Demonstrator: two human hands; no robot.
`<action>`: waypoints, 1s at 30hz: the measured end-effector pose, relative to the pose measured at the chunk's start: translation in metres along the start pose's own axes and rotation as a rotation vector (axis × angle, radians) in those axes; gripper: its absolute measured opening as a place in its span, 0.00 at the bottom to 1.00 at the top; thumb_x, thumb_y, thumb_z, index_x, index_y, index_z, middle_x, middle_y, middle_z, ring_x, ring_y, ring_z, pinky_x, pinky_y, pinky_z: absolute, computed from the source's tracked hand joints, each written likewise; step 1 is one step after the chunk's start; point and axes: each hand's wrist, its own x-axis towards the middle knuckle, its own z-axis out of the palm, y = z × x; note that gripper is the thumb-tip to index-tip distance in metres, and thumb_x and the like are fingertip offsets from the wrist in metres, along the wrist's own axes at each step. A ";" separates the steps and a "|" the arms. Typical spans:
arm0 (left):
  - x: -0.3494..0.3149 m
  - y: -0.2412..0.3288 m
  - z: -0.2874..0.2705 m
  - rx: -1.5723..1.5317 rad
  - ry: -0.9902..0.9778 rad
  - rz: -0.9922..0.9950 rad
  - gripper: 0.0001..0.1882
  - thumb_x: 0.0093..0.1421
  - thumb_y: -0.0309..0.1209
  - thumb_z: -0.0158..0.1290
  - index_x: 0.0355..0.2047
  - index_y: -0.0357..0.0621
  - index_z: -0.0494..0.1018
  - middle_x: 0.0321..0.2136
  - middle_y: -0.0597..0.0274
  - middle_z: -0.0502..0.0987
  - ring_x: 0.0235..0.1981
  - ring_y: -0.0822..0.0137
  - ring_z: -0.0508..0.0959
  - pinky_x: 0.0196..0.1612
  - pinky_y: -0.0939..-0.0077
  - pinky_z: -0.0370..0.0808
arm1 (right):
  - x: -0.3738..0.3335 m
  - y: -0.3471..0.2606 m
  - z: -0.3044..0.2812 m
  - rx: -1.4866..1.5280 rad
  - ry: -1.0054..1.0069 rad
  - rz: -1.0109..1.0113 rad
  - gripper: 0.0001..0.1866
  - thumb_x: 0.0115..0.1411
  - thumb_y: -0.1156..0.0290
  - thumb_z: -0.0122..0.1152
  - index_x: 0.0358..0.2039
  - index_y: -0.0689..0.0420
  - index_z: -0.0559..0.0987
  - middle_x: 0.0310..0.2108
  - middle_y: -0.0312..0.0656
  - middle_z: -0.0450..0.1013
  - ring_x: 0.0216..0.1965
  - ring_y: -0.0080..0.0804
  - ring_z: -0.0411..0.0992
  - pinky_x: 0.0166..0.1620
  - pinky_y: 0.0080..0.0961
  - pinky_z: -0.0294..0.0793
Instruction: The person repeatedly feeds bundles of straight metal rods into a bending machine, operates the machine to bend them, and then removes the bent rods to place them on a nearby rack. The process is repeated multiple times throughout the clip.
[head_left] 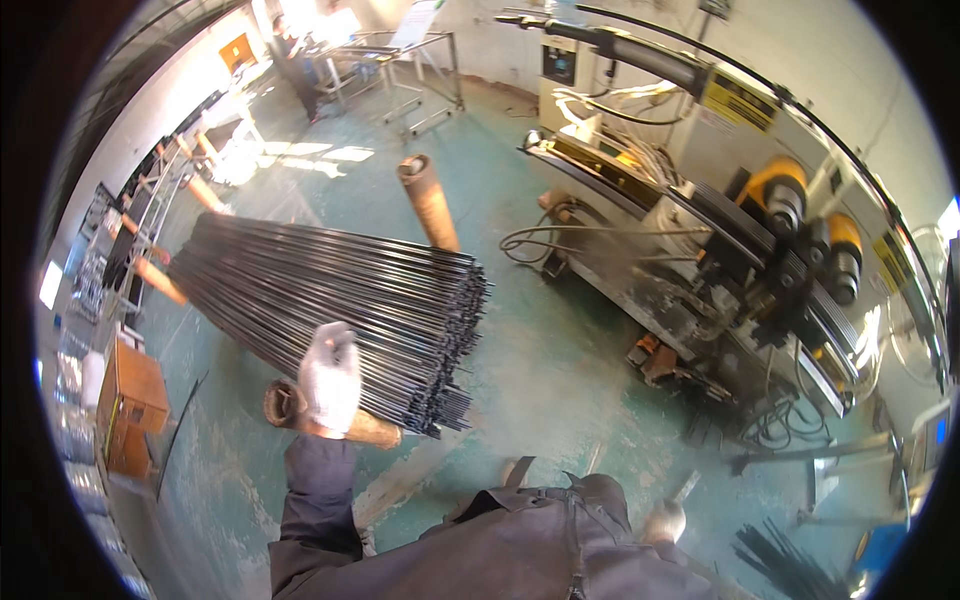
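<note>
My left hand (331, 385), in a white work glove, is over the near edge of a big stack of long dark metal rods (330, 290). Its fingers look curled in; whether a rod lies in them is hidden. Beneath that wrist is a brown, rust-coloured roller-like post (375, 430) that supports the stack's near side. My right hand (664, 522), also in a light glove, hangs low beside my dark jacket (520, 545). Blur and the small visible part keep its fingers from being made out.
A large machine (690, 230) with orange-and-black cylinders and loose cables stands at the right. Another brown post (428, 200) rises behind the stack. A wooden cabinet (135, 400) is at the left, dark rods (785, 560) lie low right, and a person (292, 65) stands far back.
</note>
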 end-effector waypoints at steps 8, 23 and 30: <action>-0.001 -0.067 -0.046 0.619 0.002 -0.089 0.13 0.61 0.27 0.65 0.46 0.43 0.85 0.42 0.47 0.89 0.44 0.42 0.88 0.55 0.48 0.83 | -0.013 -0.419 0.105 -0.093 -0.375 -0.877 0.27 0.61 0.61 0.77 0.58 0.61 0.84 0.44 0.52 0.86 0.47 0.49 0.86 0.53 0.40 0.84; 0.050 -0.060 -0.017 0.802 -0.071 -0.385 0.11 0.58 0.24 0.66 0.42 0.43 0.82 0.36 0.52 0.85 0.38 0.43 0.84 0.46 0.48 0.79 | -0.125 -0.751 0.388 -0.634 -0.491 -1.433 0.44 0.51 0.38 0.87 0.53 0.61 0.80 0.57 0.54 0.79 0.64 0.52 0.78 0.67 0.43 0.79; 0.052 -0.064 -0.012 0.884 -0.032 -0.451 0.10 0.60 0.25 0.66 0.43 0.43 0.83 0.37 0.49 0.85 0.38 0.40 0.84 0.48 0.46 0.80 | -0.132 -0.757 0.402 -0.716 -0.690 -1.456 0.24 0.60 0.54 0.79 0.47 0.60 0.86 0.46 0.57 0.87 0.49 0.57 0.87 0.55 0.51 0.87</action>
